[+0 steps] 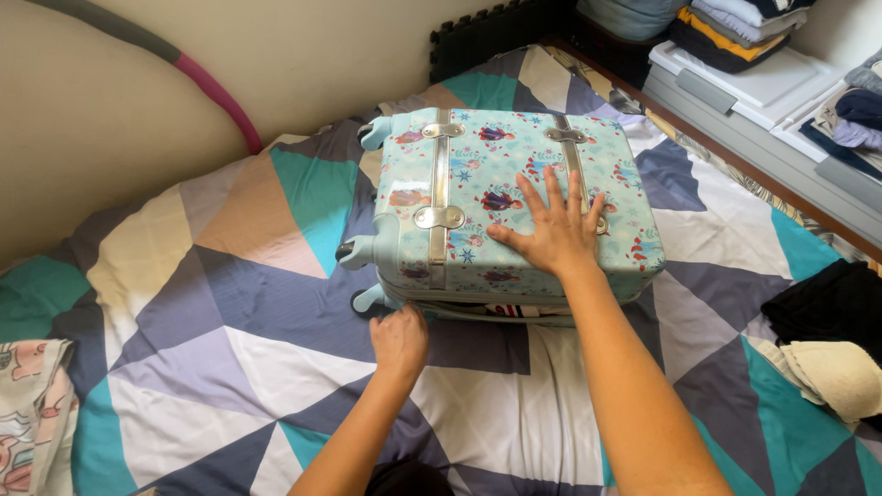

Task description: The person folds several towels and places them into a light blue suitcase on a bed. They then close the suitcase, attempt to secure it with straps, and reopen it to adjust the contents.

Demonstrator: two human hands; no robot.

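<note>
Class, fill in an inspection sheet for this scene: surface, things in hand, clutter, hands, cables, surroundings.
Surface: bed with a geometric patchwork quilt.
Things in hand: light-blue cartoon-print suitcase lying flat, lid not fully shut, fabric showing in the front gap.
Clutter: black garment and cream cloth on the right, printed cloth on the left.
Hands: right hand flat on the lid, fingers spread; left hand at the front edge seam.
Cables: nothing seen.
Surroundings: beige wall, hoop, folded clothes on storage boxes.

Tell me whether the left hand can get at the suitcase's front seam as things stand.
Probably yes. The left hand is already at the near edge of the light blue suitcase, fingers at the seam by the corner wheel. Nothing lies between them, and the right hand presses flat on the lid.
</note>
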